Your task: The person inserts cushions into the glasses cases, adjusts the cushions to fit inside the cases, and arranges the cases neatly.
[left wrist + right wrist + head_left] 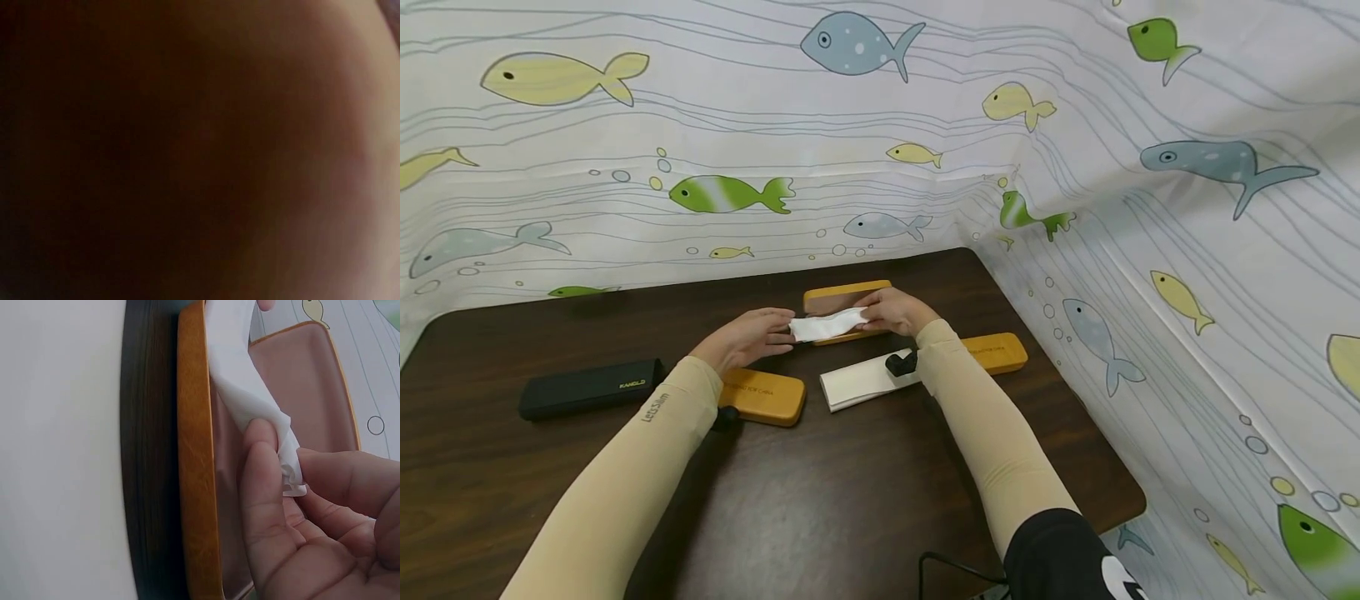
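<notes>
A white cloth (827, 325), folded into a narrow strip, stretches between the two hands above an open tan glasses case (842, 292) with a pinkish lining. My left hand (748, 337) holds the strip's left end. At the other end, my right hand (898, 310) pinches it between thumb and fingers. In the right wrist view the cloth (240, 375) bunches at the fingertips, and the tan rim of the case (199, 450) runs beside the right hand (312, 550). The left wrist view is dark and blurred.
A closed tan case (767, 396) lies under the left wrist, with a black case (587, 389) farther left. A flat cream case (861, 381) and another tan case (1003, 353) lie by the right forearm. Fish-patterned sheeting (722, 242) borders the dark wooden table (820, 500).
</notes>
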The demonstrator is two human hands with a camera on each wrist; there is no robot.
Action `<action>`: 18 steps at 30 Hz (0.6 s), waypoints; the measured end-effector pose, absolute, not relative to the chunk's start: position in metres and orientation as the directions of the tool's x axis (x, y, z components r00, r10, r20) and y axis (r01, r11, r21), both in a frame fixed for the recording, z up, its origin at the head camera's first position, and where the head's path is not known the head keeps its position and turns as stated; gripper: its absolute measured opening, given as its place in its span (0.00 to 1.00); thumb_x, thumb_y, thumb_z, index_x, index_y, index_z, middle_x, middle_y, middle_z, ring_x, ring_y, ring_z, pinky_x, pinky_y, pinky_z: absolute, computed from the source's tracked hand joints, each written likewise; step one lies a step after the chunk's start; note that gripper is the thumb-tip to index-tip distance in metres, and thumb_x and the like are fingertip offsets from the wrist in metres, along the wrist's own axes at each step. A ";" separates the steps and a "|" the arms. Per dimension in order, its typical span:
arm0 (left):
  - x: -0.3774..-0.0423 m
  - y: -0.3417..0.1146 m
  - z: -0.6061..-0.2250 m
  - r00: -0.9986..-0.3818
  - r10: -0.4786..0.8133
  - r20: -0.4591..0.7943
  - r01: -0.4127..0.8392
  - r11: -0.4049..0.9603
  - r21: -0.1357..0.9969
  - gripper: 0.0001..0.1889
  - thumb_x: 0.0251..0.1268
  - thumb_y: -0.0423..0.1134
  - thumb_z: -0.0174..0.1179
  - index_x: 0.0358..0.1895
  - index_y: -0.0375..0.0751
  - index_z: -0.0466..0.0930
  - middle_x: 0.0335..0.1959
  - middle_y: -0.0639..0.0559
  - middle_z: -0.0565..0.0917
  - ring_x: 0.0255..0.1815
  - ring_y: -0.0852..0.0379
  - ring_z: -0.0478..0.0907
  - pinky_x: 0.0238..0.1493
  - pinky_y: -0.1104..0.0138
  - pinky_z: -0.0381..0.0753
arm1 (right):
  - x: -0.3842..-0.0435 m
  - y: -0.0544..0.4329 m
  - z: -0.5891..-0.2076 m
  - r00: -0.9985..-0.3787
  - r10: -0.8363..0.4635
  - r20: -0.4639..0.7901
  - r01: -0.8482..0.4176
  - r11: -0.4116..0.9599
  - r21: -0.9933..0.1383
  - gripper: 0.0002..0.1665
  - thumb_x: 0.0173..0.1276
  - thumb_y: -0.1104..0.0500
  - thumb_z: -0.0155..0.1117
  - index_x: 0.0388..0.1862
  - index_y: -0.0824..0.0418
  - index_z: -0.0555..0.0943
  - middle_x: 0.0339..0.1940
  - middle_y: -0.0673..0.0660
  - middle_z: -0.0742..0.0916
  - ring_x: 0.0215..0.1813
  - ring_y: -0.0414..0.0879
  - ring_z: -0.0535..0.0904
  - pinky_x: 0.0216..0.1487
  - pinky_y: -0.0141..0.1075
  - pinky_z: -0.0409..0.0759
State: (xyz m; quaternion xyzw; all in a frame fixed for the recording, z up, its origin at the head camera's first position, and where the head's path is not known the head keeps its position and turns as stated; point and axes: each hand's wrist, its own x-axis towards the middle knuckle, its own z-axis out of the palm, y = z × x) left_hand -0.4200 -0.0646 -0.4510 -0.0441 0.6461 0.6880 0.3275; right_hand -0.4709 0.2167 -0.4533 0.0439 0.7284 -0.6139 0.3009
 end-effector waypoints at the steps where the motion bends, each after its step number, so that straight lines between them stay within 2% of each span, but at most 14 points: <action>1: -0.420 -0.064 -0.451 -0.782 0.396 -0.482 -0.509 0.042 0.860 0.29 0.85 0.35 0.39 0.82 0.35 0.45 0.82 0.38 0.44 0.78 0.37 0.56 0.75 0.50 0.62 | -0.471 0.218 -0.453 -0.815 -0.304 -0.494 0.434 0.245 -0.867 0.24 0.76 0.72 0.57 0.69 0.72 0.73 0.55 0.68 0.78 0.42 0.51 0.84 0.40 0.31 0.85; 10: -0.419 -0.062 -0.451 -0.782 0.423 -0.459 -0.497 0.023 0.868 0.29 0.86 0.36 0.37 0.82 0.36 0.43 0.82 0.37 0.46 0.79 0.39 0.57 0.75 0.51 0.62 | -0.474 0.225 -0.453 -0.821 -0.263 -0.507 0.435 0.288 -0.853 0.23 0.75 0.73 0.57 0.68 0.73 0.74 0.56 0.68 0.77 0.39 0.49 0.85 0.41 0.32 0.86; 18: -0.417 -0.060 -0.451 -0.786 0.443 -0.432 -0.465 0.038 0.885 0.28 0.86 0.37 0.36 0.82 0.35 0.44 0.82 0.37 0.47 0.79 0.39 0.57 0.75 0.51 0.61 | -0.476 0.229 -0.453 -0.835 -0.233 -0.499 0.393 0.382 -0.836 0.22 0.76 0.74 0.55 0.67 0.75 0.74 0.58 0.70 0.77 0.34 0.46 0.84 0.35 0.29 0.84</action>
